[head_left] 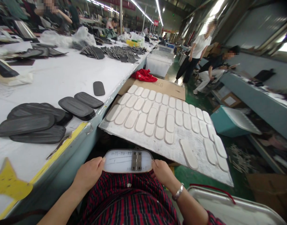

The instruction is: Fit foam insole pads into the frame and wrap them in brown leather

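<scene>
At plate ends, left hand, right hand

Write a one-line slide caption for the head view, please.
Left hand and right hand hold a hinged plate by its ends, near a board of pale pads.

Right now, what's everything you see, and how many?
plate: one, white, front centre
hinge: one, grey, on plate
board: one, whitish, beyond plate
light pads: many, white, on board
table: one, white, left
dark pads: several, black, on table
flaps: many, grey, table's back
pointed piece: one, yellow, table edge
cloth: one, red, behind board
cardboard: several, brown, behind board, right
bin: one, teal, right
people: several, mixed clothes, background
bracelet: one, silver, right wrist
left hand: one, bare, plate's left end
right hand: one, bare, plate's right end
</scene>
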`<state>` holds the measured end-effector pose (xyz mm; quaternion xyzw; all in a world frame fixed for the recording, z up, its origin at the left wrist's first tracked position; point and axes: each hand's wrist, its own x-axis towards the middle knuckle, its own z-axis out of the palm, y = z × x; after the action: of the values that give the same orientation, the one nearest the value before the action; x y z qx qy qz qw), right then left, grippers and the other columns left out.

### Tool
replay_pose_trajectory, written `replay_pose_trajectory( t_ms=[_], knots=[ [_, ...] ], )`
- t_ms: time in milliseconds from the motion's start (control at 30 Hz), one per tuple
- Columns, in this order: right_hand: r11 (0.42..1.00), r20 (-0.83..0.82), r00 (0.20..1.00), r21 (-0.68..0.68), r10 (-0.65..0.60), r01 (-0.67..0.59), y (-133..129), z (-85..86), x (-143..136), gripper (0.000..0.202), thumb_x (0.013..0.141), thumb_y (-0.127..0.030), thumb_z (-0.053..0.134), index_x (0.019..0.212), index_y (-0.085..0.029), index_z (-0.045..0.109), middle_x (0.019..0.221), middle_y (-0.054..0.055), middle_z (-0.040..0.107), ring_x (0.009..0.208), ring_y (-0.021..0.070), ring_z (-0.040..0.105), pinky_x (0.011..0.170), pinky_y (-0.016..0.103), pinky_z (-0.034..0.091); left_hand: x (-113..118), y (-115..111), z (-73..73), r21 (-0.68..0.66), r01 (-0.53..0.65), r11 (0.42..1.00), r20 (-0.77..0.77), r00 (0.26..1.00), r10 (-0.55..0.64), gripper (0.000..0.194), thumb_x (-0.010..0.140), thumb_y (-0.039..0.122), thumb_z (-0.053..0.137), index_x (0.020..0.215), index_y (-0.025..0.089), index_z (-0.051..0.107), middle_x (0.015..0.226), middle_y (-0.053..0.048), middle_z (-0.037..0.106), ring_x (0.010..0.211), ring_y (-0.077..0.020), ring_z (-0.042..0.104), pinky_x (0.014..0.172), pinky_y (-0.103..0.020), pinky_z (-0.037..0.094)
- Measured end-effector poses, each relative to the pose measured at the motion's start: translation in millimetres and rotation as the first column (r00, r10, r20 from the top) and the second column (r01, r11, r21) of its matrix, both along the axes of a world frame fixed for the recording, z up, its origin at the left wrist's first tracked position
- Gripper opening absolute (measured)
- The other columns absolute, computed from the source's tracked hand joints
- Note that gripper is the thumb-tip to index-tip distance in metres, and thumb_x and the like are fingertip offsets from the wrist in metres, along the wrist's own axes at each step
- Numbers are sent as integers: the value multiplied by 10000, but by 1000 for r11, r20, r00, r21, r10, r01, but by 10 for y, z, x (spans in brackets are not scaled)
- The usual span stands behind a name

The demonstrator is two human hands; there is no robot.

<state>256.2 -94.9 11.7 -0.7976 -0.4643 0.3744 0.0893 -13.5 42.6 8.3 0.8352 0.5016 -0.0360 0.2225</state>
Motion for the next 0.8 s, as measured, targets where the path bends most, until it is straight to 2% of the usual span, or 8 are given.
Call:
replay_pose_trajectory(
  t_ms=[267,367,467,567,633,700,800],
  knots=[
    [999,46,999,42,16,-18,125,103,18,340,899,-206,274,759,-114,570,722,134,634,691,186,613,670,278,426,47,-92,-6,56,-54,997,44,998,51,314,888,324,238,674,204,433,750,-33,594,739,-176,562,646,-269,334],
    [999,-50,998,21,-23,24,146,97,55,377,913,-266,248,785,-111,567,737,144,645,702,190,627,671,282,452,54,-102,-12,65,-66,996,33,997,64,318,886,330,236,668,205,432,756,-36,596,743,-182,562,647,-273,337],
    [997,-233,970,-53,-66,55,152,79,117,537,924,-402,127,813,-113,565,775,141,667,629,168,645,562,250,493,47,-101,-12,33,-84,996,60,995,81,334,891,352,222,679,204,434,758,-37,592,745,-183,561,654,-274,342],
    [985,-438,885,-132,-159,111,159,73,187,684,893,-494,14,807,-108,572,814,148,676,605,164,655,513,248,515,32,-90,-1,-35,-86,996,116,989,90,381,894,416,208,680,206,442,720,-24,584,718,-175,556,644,-265,345],
    [963,-532,804,-183,-264,195,171,71,226,678,882,-520,52,785,-94,571,794,163,673,583,174,654,488,258,518,16,-75,8,-74,-75,994,128,988,84,405,888,451,209,669,208,448,698,-18,583,700,-174,553,632,-261,341],
    [943,-555,763,-213,-331,255,188,68,256,626,878,-516,129,753,-85,566,751,172,670,541,181,645,448,259,510,-3,-55,14,-83,-56,995,108,992,64,398,887,437,216,668,207,456,708,-26,593,695,-177,555,621,-260,334],
    [961,-475,837,-188,-272,205,212,65,285,523,881,-439,202,712,-97,559,706,155,671,513,172,638,419,240,501,-29,-10,24,-87,-24,996,48,998,28,351,881,354,228,671,200,464,729,-45,605,701,-184,561,610,-261,324]
  ],
)
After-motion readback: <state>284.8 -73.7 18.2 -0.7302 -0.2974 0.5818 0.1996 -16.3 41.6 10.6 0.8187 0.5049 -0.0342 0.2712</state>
